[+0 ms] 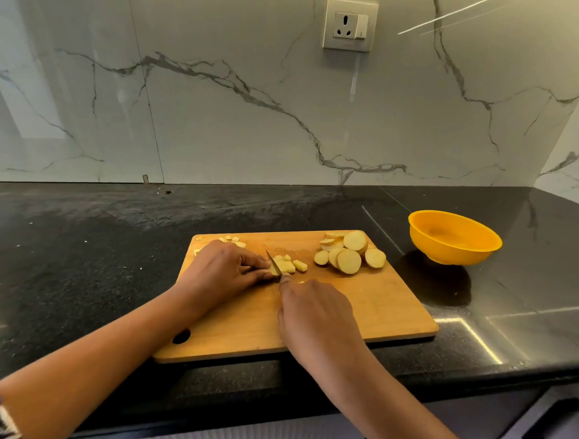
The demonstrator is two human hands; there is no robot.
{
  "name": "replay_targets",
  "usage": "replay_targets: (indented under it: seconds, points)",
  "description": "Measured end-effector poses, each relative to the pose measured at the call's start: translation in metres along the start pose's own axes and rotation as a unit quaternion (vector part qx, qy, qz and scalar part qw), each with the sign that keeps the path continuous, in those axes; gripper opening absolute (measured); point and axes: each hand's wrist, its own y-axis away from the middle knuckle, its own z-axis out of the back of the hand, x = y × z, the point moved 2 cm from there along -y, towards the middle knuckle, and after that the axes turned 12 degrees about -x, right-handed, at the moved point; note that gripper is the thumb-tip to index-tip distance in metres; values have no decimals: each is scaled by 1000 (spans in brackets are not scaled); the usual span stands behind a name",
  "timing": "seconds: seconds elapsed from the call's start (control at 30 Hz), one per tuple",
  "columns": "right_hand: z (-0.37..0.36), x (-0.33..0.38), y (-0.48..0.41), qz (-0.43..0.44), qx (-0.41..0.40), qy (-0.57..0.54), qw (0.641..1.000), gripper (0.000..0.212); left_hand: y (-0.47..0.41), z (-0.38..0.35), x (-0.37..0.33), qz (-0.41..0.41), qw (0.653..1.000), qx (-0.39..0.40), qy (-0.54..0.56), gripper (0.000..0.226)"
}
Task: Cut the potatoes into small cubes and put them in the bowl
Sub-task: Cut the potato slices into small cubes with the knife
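The potato strips (pixel 285 264) you are dicing lie near the middle of the cutting board (pixel 383 308), a little toward its far edge. Your left grip (pixel 224 271) pinches them from the left with curled fingers. The knife (pixel 272 262) stands in them right beside those fingertips. Your right grip (pixel 314 312) is closed around the handle, forefinger stretched toward the blade.

To do this cut well, tuck the left fingertips back behind the knuckles, bring the blade straight down, and space the cuts evenly so the cubes match (the strips look narrow enough already).

A heap of round slices (pixel 348 255) waits at the board's far right corner, and a few finished cubes (pixel 231 241) sit at its far left corner. The orange bowl (pixel 446 250) stands on the bench (pixel 86 259) just off the board's far right corner, and no cubes show in it.

The knife handle is wholly hidden under your right grip, and most of the blade is hidden too. Your left grip covers some of the cubes behind it, so I cannot count them.
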Motion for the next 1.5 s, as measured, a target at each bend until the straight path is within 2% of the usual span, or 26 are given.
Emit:
replay_targets:
  seconds: [0.1,0.27,0.6,0.8,1.1,1.33,1.5]
  points:
    - [-2,2,-7,2,27,-8,1000,40,0,0,0,-3,1000,-3,-7,27]
    - [1,-7,22,4,-1,-5,1000,56,1,1,-1,5,1000,3,-6,27]
    - [29,-18,44,-21,-47,-80,996,52,2,7,2,68,998,14,-2,33]
    - [19,-15,29,-37,-87,-76,993,50,1,9,2,65,998,18,-18,34]
    - [3,-4,16,-20,-69,-63,995,47,1,5,4,25,999,-9,-32,29]
    - [-5,8,-7,-10,24,-15,1000,40,0,4,2,17,1000,-7,-16,23]
    - [1,-3,19,11,-5,-19,1000,54,1,4,4,24,999,-9,-25,24]
